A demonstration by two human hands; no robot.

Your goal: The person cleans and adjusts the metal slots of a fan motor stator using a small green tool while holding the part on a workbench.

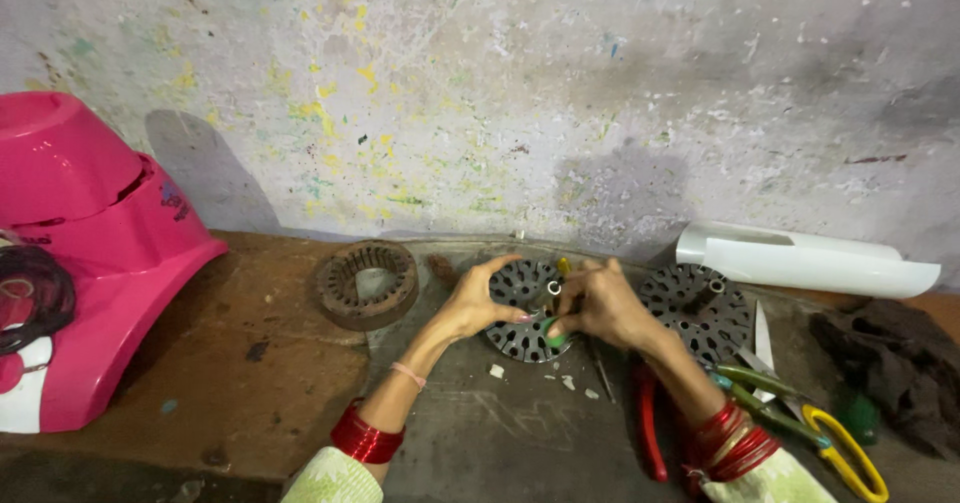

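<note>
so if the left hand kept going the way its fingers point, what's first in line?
Probably the right hand: the left hand points rightward across the slotted metal disc both hands grip, fingertips nearly meeting. Depth unclear.

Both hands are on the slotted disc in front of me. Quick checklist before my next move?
1. Left hand on dark slotted disc: ok.
2. Right hand on the same disc: ok.
3. Green piece pinched at the disc's near edge: ok; how it is seated: cannot tell.
4. Second disc apart, untouched: ok.
5. Red-handled pliers clear of the right forearm: not ok.
</note>
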